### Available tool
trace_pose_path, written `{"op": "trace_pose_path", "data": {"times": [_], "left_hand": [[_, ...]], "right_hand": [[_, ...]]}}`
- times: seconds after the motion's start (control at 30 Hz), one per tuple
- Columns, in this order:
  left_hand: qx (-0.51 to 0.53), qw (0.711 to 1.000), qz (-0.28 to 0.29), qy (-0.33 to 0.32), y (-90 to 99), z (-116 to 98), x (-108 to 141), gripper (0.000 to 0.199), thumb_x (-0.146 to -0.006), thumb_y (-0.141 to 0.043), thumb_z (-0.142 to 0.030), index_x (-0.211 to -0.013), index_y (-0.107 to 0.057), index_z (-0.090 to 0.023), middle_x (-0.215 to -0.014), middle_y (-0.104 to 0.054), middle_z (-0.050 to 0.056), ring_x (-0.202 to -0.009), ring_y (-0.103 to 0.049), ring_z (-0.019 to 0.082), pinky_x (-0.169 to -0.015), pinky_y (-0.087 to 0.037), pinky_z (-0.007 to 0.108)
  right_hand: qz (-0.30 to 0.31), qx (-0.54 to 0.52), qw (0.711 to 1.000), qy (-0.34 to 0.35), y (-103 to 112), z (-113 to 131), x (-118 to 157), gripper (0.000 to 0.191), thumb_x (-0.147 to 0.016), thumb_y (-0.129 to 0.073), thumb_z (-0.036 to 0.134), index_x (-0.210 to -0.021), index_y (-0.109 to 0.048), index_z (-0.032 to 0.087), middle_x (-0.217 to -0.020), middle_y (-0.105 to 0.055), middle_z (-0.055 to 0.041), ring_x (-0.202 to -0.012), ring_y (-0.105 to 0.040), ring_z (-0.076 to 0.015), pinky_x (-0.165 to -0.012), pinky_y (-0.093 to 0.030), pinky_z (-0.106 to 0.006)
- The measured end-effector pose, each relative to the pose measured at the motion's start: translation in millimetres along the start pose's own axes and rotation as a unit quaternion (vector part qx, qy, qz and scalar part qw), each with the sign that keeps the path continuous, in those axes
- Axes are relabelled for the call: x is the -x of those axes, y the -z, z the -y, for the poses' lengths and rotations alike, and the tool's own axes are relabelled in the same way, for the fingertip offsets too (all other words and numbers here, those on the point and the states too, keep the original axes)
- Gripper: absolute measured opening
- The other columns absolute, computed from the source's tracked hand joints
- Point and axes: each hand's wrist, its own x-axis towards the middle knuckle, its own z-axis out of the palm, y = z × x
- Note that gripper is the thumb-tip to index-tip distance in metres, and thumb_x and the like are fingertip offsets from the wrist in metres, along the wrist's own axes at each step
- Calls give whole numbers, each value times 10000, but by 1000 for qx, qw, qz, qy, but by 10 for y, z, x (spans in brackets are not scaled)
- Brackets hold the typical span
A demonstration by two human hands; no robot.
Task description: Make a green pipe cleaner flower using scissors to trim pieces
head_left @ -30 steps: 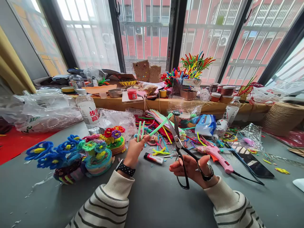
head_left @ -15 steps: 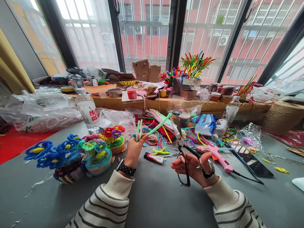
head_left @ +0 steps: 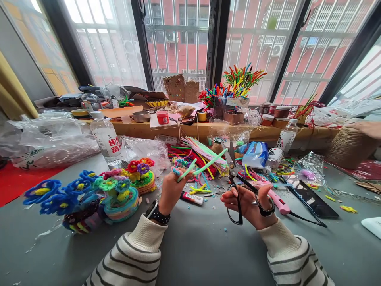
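Pale green pipe cleaners [head_left: 210, 162] stick out of my left hand [head_left: 170, 190], whose fingers are closed around them. One long piece points up and right, and a shorter one lies beside it. My right hand [head_left: 249, 204] has its thumb and fingers through the black handles of a pair of scissors [head_left: 233, 170]. The blades point upward, slightly apart, just right of the long piece's tip and not cutting it. Below the left hand's pipe cleaners lies a glue tube [head_left: 192, 198], near some yellow pipe cleaner pieces [head_left: 200, 190].
Pipe cleaner flower pots [head_left: 120, 198] stand at the left. A pink glue gun [head_left: 278, 201] with a cord and a phone [head_left: 314, 198] lie at the right. Piled pipe cleaners [head_left: 205, 153] and bottles [head_left: 104, 135] sit behind. Another person's hand [head_left: 369, 129] touches a twine spool [head_left: 345, 147].
My left hand has turned, tilting the pipe cleaners further right. The scissors have shifted slightly right and down with my right hand. Another person's hand has appeared at the twine spool.
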Motion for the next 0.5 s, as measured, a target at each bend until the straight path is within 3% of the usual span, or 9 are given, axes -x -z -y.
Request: {"op": "trace_pose_path", "data": {"times": [0.17,0.33,0.5], "left_hand": [[-46,996,25,-73,-19,6,11,124,-683,-514,-169,-646,-632,-173,-663,-627,24,-664,-541,134,-637,-404,226],[-39,992,48,-114,-4,-47,23,241,-691,-446,-65,-618,-645,-180,-720,-642,31,-628,-537,114,-629,-413,216],[-18,989,62,-135,25,-88,31,256,-697,-441,-57,-634,-651,-187,-694,-645,24,-625,-552,111,-609,-428,211]], "right_hand": [[31,33,999,13,9,4,21,527,-573,-469,673,-786,-534,195,-1007,-576,-113,-1011,-480,-272,-875,-291,-448],[91,29,995,10,-1,4,34,575,-534,-478,694,-827,-532,201,-1050,-545,-104,-1052,-443,-280,-882,-288,-446],[120,15,993,6,-23,82,63,608,-481,-495,713,-803,-532,199,-970,-545,-92,-1024,-451,-292,-862,-328,-433]]}}
